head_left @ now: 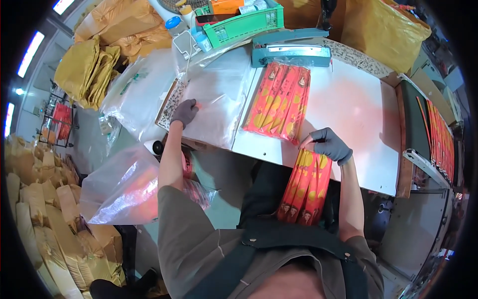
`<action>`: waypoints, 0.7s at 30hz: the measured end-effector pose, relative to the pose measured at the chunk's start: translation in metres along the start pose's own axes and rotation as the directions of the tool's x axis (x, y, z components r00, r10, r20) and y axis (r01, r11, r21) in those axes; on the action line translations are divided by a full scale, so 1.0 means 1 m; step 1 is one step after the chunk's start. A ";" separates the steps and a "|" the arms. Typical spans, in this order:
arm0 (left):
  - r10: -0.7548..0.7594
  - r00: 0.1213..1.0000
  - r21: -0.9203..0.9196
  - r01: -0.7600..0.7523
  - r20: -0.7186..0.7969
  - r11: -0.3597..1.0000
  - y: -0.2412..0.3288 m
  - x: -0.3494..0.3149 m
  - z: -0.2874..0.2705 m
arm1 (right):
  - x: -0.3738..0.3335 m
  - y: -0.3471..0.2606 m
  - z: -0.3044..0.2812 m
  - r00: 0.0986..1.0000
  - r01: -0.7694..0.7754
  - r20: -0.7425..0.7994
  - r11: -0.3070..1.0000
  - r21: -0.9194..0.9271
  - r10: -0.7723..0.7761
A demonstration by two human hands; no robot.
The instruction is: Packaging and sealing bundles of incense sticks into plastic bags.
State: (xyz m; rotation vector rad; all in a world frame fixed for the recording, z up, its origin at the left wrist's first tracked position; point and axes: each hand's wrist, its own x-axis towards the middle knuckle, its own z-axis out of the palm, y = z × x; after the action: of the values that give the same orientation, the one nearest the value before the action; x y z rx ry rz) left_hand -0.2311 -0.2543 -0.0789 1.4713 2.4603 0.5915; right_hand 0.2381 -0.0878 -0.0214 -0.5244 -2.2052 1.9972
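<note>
My right hand, in a grey glove with bare fingertips, grips the top end of a bundle of red packets with yellow patterns. The bundle hangs down past the table's front edge, before my body. On the left, my gloved left hand is closed, its fingertips pressed together at the top of a stack of clear plastic bags; the pinched edge is hard to make out. Between my hands, a clear-wrapped pack of similar red packets lies on the white tabletop, its far end by a teal bag sealer.
A green basket of small items stands at the back. Large clear bags hang left of the table, with a bag of red goods lower down. Yellow sacks fill the left floor. More red packets stand at the right.
</note>
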 end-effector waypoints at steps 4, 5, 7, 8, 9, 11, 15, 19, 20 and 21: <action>-0.020 0.988 -0.272 0.062 0.155 0.960 -0.003 0.006 -0.002 | -0.002 0.002 0.001 1.000 0.003 -0.006 1.000 -0.005 -0.003; -0.018 0.988 -0.275 0.060 0.153 0.960 -0.001 0.005 -0.002 | -0.003 0.003 0.001 1.000 0.006 -0.007 1.000 -0.006 -0.006; -0.035 0.975 -0.288 0.099 0.220 0.953 0.003 0.003 -0.004 | -0.004 0.004 0.000 1.000 0.008 -0.008 1.000 -0.011 -0.009; -0.038 0.975 -0.289 0.101 0.217 0.952 0.004 0.002 -0.004 | -0.004 0.004 -0.001 1.000 0.005 -0.009 1.000 -0.018 -0.005; -0.024 0.990 -0.101 0.038 0.137 0.994 0.007 0.003 -0.005 | -0.005 0.005 -0.001 1.000 0.002 -0.011 1.000 -0.024 -0.002; 0.008 0.998 0.096 -0.014 0.058 0.995 0.010 0.003 -0.008 | -0.007 0.006 0.000 1.000 -0.001 -0.023 1.000 -0.026 0.000; -0.027 0.977 -0.011 0.030 0.213 0.999 0.014 0.001 -0.012 | -0.013 0.007 -0.002 0.999 0.003 -0.037 1.000 -0.022 -0.003; 0.027 0.997 -0.002 -0.027 0.076 1.000 0.005 0.001 -0.006 | -0.014 0.004 -0.001 0.999 0.000 -0.034 1.000 -0.006 0.000; 0.032 0.997 -0.003 -0.031 0.076 0.999 0.007 0.003 -0.005 | -0.015 0.005 -0.002 0.999 -0.004 -0.039 1.000 -0.002 0.004; -0.003 0.994 -0.018 0.005 0.109 1.000 0.008 0.005 -0.005 | -0.015 0.006 -0.002 0.999 -0.008 -0.044 1.000 0.002 0.008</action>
State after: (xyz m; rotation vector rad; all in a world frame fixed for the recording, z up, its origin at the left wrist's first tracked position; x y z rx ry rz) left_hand -0.2290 -0.2474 -0.0702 1.4515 2.3680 0.5176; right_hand 0.2543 -0.0903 -0.0247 -0.5715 -2.1788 1.9719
